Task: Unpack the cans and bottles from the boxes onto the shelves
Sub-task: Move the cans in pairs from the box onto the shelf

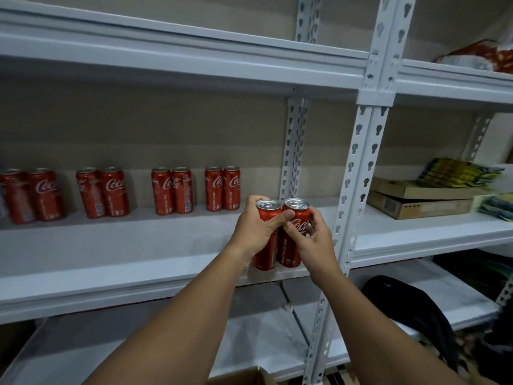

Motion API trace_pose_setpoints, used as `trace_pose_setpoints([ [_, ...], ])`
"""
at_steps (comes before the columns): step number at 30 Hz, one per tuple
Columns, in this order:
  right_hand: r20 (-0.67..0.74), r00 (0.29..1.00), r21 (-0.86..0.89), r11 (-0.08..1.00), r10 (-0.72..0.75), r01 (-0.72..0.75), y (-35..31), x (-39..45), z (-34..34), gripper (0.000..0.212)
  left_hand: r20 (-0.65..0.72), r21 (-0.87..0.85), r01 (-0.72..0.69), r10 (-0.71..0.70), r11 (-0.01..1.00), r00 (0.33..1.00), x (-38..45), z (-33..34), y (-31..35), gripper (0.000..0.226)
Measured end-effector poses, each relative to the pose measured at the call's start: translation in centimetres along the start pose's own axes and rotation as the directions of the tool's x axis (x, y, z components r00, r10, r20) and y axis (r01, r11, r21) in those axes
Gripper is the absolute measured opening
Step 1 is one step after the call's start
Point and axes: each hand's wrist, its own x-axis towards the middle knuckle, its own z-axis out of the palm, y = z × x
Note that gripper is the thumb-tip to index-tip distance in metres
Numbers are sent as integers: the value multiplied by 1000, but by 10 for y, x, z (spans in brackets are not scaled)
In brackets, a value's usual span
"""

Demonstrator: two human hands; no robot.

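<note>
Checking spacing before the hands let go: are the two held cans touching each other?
Touching. The head view shows the left can and right can pressed side by side, no gap.

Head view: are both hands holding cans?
Yes, the left hand grips one red can and the right hand grips the other.

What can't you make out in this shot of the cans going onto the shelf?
- Head view: the cardboard box is cut off by the bottom edge; its contents are unseen.
- The left hand and right hand cover much of the two held cans.
- The leftmost can is blurred at the frame edge.
- The packets on the right-hand shelf are too blurred to read.
</note>
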Motion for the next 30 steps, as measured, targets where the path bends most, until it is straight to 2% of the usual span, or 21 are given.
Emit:
trace_pose_setpoints([
  [5, 14, 1000, -9, 1000, 1, 0, 8, 11, -1, 47, 1, -47, -22, 22, 999, 1000, 13, 4, -11, 75],
  [8, 8, 1000, -48, 999, -8, 8, 12, 12, -1, 55, 51, -38, -35, 37, 999, 998, 12, 4, -23, 77],
  [12, 71, 997, -149, 989, 8, 3, 30, 4, -4, 69, 69, 202, -21, 7, 979, 998, -1, -1, -52, 103],
  [16, 48, 999, -256, 966, -21, 32, 46, 6, -5, 73, 70, 117, -57, 49, 992, 996, 0, -1, -72, 94],
  [21, -3, 1000, -216, 976, -20, 19, 58, 43, 0, 63, 25, 132, -98, 95, 986, 995, 45, 6, -81, 84],
  [26, -37, 999, -158, 987, 26, -32, 85, 101, 12, 69, -68, 124, -97, 106, 987, 992, 110, 19, -105, 81],
  [30, -51, 999, -237, 972, -12, 0, 107, 149, 18, 70, -100, 105, -103, 114, 989, 988, 161, 27, -124, 77],
])
